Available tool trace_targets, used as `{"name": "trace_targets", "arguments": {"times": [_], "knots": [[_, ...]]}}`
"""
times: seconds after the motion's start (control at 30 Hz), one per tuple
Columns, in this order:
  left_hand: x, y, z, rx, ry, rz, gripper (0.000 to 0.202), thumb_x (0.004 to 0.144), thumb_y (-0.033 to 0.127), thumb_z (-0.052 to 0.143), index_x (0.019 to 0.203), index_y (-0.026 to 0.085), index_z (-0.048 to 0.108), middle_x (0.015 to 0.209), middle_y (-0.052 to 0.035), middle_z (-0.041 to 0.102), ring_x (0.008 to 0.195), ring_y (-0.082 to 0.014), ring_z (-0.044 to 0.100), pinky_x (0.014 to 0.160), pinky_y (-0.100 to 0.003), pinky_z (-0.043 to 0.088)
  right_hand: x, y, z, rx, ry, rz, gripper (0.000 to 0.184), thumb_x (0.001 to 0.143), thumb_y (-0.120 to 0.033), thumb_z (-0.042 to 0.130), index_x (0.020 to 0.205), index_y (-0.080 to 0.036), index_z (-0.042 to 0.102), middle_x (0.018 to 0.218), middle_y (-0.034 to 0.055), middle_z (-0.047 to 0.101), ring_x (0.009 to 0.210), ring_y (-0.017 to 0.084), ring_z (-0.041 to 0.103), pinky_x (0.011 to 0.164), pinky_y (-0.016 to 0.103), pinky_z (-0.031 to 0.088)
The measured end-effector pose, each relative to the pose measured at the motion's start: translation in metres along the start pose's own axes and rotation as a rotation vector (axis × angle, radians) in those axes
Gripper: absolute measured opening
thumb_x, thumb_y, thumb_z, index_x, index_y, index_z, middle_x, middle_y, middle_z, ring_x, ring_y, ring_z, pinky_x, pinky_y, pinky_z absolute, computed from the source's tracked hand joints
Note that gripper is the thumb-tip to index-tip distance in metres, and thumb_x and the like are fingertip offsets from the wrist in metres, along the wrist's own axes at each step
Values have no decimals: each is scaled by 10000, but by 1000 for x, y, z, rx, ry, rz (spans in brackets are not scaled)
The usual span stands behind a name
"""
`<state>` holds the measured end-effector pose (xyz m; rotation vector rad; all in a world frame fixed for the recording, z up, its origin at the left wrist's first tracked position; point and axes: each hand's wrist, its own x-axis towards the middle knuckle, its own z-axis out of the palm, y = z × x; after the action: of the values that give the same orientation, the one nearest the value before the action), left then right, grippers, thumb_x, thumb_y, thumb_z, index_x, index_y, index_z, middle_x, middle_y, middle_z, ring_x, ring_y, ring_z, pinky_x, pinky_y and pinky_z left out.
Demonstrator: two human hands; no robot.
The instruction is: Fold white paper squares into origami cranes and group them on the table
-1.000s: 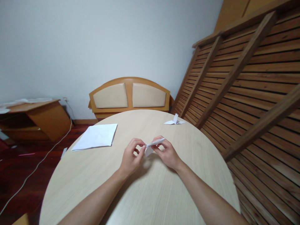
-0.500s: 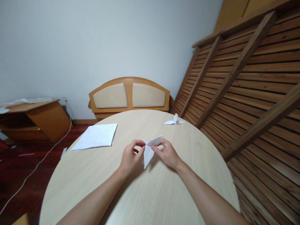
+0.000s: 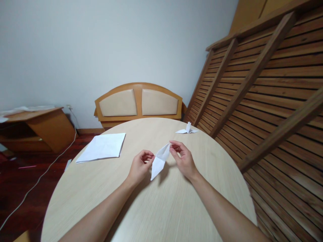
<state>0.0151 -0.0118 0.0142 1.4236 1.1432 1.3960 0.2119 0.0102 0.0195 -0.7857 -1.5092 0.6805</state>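
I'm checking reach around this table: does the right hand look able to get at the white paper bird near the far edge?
Probably yes: the paper bird sits beyond the right hand, with nothing visible between them, though that hand is at one tip of the folded paper.

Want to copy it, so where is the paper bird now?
In the head view, the paper bird sits on the round table, near its far edge, right of centre, beyond the right hand.

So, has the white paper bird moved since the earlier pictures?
No. The paper bird sits on the table in the same place relative to the headboard, near its lower right corner; no visible shift.
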Motion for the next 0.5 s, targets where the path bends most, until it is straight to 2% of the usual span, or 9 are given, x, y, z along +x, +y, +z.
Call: {"name": "trace_targets", "arguments": {"times": [0.1,0.27,0.5], "knots": [[1,-1,-2,15,-28,-4,300,691,394,759,819,155,631,795,-54,693,723,-170,649,623,-261,490,0,-1,-1,-22,-10,-14,327,898,-330,642,1219,-266,640,1001,42,692,877,177,642,769,320,535],[2,-7,-6,34,-77,4,267,738,368,736,861,153,636,828,-55,692,755,-166,651,634,-257,489,0,-6,-2,-88,-43,-36,256,896,-304,636,1140,-254,695,1012,54,712,827,176,646,745,336,548],[3,-12,-5,-84,-85,-106,403,685,433,812,887,150,609,753,-41,694,657,-159,659,555,-234,477,1,-4,-3,-55,-6,-13,219,858,-306,689,1059,-247,754,1031,68,758,879,205,687,756,348,561]]}}
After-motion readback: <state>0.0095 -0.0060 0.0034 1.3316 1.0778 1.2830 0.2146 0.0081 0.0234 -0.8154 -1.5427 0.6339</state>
